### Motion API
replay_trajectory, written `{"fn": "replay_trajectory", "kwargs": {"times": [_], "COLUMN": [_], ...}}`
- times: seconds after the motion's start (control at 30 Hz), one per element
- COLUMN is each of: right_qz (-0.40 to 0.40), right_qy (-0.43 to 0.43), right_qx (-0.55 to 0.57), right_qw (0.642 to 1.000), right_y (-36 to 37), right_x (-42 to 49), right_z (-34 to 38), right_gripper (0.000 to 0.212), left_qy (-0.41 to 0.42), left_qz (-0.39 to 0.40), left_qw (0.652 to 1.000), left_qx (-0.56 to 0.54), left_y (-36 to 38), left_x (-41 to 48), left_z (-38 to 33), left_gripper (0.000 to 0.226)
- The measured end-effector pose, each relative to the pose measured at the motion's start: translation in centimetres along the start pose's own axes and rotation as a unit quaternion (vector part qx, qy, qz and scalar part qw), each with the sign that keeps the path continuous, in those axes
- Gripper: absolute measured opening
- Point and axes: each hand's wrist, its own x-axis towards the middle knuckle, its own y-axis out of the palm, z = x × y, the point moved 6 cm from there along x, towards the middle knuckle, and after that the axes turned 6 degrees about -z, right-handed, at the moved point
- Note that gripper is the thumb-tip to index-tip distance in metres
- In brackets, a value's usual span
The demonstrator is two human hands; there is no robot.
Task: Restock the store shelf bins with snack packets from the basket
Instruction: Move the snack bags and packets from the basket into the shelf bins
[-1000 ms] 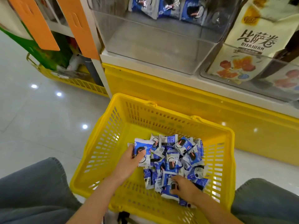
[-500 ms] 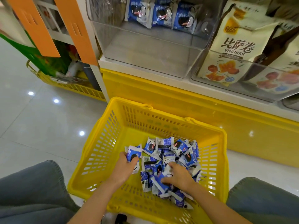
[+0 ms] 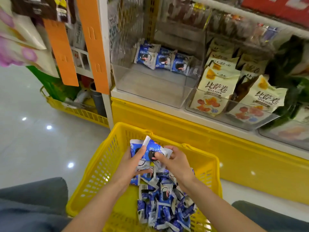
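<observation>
A person's 2 bare hands lift snack packets over a yellow basket in front of a store shelf. Far left of the fingers lies a pale glossy floor (image 3: pixel 33 144) with light spots. A grey-trousered left knee (image 3: pixel 31 198) sits below and left of them. Up and left of the fingers hang 2 orange strips (image 3: pixel 61 54), with a yellow crate (image 3: pixel 80 113) of goods on the floor beneath.

The basket (image 3: pixel 102 173) stands on the floor directly under the hands, its slotted left wall just beside the left wrist. The left hand (image 3: pixel 132 164) is raised above the basket, fingers curled under a bunch of blue and white packets, thumb pressed on top. These held packets (image 3: pixel 153 146) sit between the 2 hands, over the basket's far half. The right hand (image 3: pixel 178 164) meets the same bunch from the right, thumb and fingertips pinching the front packet near its printed dark biscuit. Below the fingers, toward the wrists and forearms, a pile (image 3: pixel 163 205) of the same packets lies in the basket.

Above the fingers, well apart, a clear bin (image 3: pixel 150 87) sits on the shelf (image 3: pixel 142 102). 3 bin packets (image 3: pixel 163 60) stand in a row at its back. Up and right of the fingers, the next bin (image 3: pixel 242 119) holds cream bags (image 3: pixel 215 87) with orange print. A grey right knee (image 3: pixel 267 216) shows below and right of the fingers.
</observation>
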Motion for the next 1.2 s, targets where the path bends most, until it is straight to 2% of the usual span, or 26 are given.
{"fn": "replay_trajectory", "kwargs": {"times": [0.03, 0.1, 0.2, 0.37, 0.47, 0.57, 0.63, 0.7, 0.8, 0.87, 0.93, 1.07, 1.2], "right_qz": [0.025, 0.082, 0.132, 0.156, 0.151, 0.123, 0.095, 0.054, -0.049, -0.135, -0.186, -0.164, -0.127], "right_qy": [-0.008, -0.019, -0.021, -0.066, -0.106, -0.153, -0.182, -0.204, -0.241, -0.262, -0.263, -0.201, -0.191], "right_qx": [0.008, 0.044, 0.06, 0.009, -0.051, -0.095, -0.121, -0.119, -0.101, -0.151, -0.241, -0.422, -0.479], "right_qw": [1.0, 0.995, 0.989, 0.986, 0.982, 0.976, 0.971, 0.97, 0.964, 0.943, 0.915, 0.869, 0.848], "right_y": [-0.1, -0.3, -0.5, 0.3, 0.3, -0.3, -1.1, -2.1, -3.4, -3.8, -3.5, -1.8, -0.7], "right_x": [-0.1, -0.2, -0.3, -0.5, -0.1, 0.6, 1.4, 2.9, 6.7, 9.8, 13.0, 19.1, 22.4], "right_z": [1.0, 3.0, 5.8, 10.9, 14.4, 18.6, 21.5, 24.3, 27.8, 29.3, 30.0, 29.0, 27.4], "right_gripper": [0.053, 0.043, 0.041, 0.048, 0.036, 0.016, 0.013, 0.012, 0.015, 0.024, 0.028, 0.043, 0.048], "left_qy": [0.021, 0.061, 0.12, 0.235, 0.254, 0.242, 0.184, 0.11, 0.093, 0.089, 0.078, 0.079, 0.084], "left_qz": [-0.017, -0.047, -0.062, -0.047, -0.039, -0.038, -0.037, -0.039, -0.044, -0.033, -0.025, -0.033, -0.036], "left_qw": [1.0, 0.997, 0.989, 0.961, 0.956, 0.963, 0.982, 0.988, 0.984, 0.981, 0.981, 0.981, 0.978], "left_qx": [0.003, 0.018, 0.058, 0.135, 0.143, 0.115, 0.021, -0.097, -0.144, -0.167, -0.175, -0.177, -0.19], "left_y": [0.0, -0.1, 0.0, 0.1, -0.4, -0.6, -0.9, -1.3, -1.5, -1.4, -1.3, -1.8, -2.4], "left_x": [0.1, 0.4, 0.7, 0.8, 1.2, 1.9, 2.9, 4.0, 5.2, 5.6, 6.0, 7.1, 7.9], "left_z": [-1.2, -3.5, -7.1, -13.2, -15.8, -17.3, -17.7, -18.0, -18.8, -19.1, -19.2, -19.5, -19.9], "left_gripper": [0.022, 0.014, 0.021, 0.005, 0.006, 0.021, 0.026, 0.026, 0.027, 0.024, 0.017, 0.015, 0.014]}}
